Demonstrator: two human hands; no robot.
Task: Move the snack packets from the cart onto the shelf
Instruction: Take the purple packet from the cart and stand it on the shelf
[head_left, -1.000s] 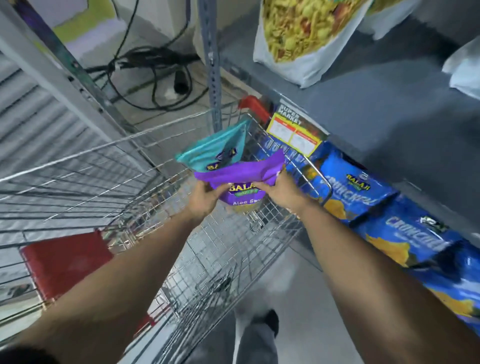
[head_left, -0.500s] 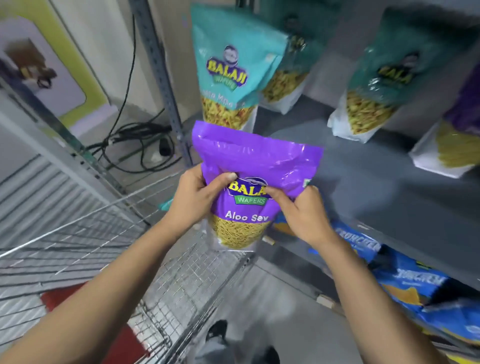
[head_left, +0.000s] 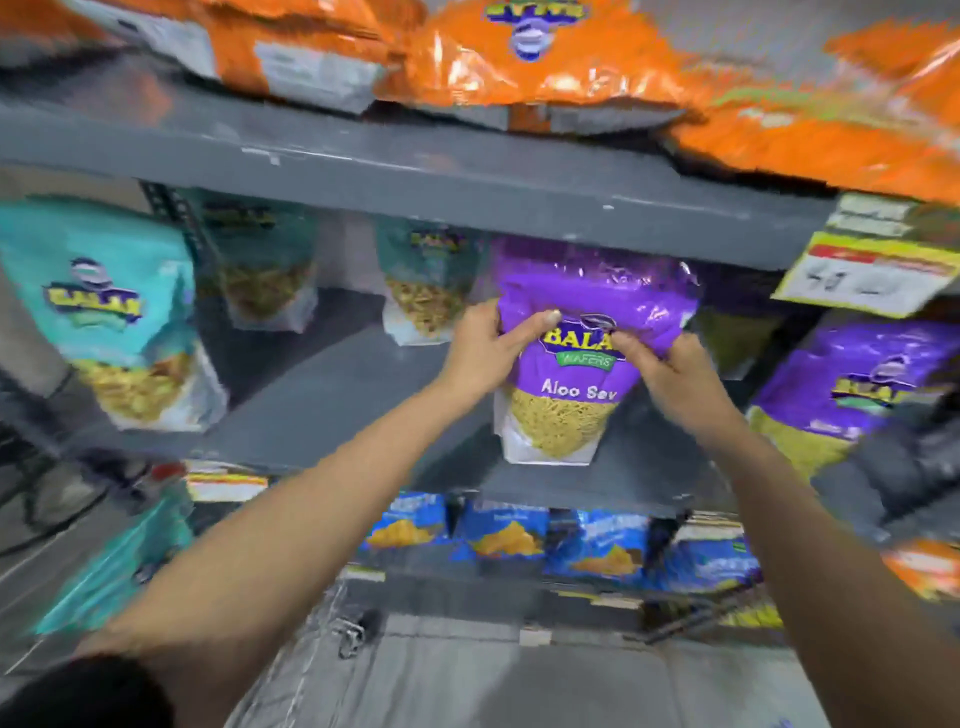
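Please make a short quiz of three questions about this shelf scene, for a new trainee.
1. True or false: both hands grip the purple packet.
2. Which packets lie on the top shelf? A) blue B) orange C) teal
3. What name is printed under the logo on the held packet?

Key:
1. True: the left hand and the right hand both pinch it.
2. B, the orange packets.
3. Aloo Sev.

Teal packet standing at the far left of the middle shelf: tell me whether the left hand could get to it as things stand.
Probably not right away. The left hand is clamped on the purple Aloo Sev packet together with the right hand. Once freed, nothing visible blocks the way to the teal packet.
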